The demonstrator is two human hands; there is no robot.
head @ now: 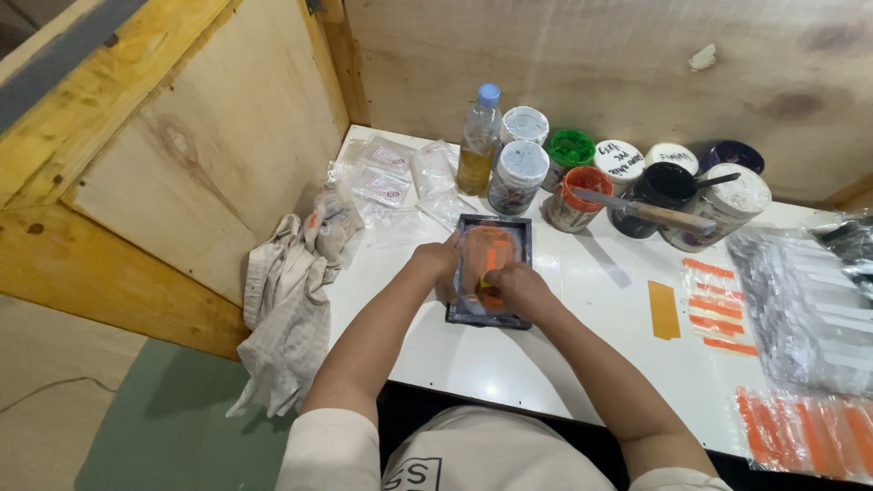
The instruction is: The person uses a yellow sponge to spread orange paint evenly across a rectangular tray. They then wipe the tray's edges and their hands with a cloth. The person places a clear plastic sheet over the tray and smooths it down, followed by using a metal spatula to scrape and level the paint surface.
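Frame: small dark-rimmed frame (492,269) lay flat on the white table (509,364), centre of the picture, its inner panel smeared orange.
Left hand: left hand (437,262) sat at the frame's left edge, fingers curled down over the rim and closed against it.
Right hand: right hand (515,285) rested on the lower right part of the frame, fingers drawn together around something small and yellowish-orange pressed on the panel; what it was could not be made out.
Jars: cluster of paint jars (627,182) stood just above the frame, upper centre, lids white, green and orange, one black jar open.
Knife: flat knife (646,211) with a wooden handle lay across the orange-rimmed and black jars.
Bottle: clear bottle (478,142) with a blue cap and amber liquid stood at the left end of the jars.
Rag: stained pale rag (289,309) hung over the table's left edge.
Bags: small clear bags (382,173) lay in the upper left corner of the table.
Strips: orange strips (717,307) lay on the table right of the frame, well apart from it.
Packets: plastic-wrapped packets (809,318) filled the right edge.
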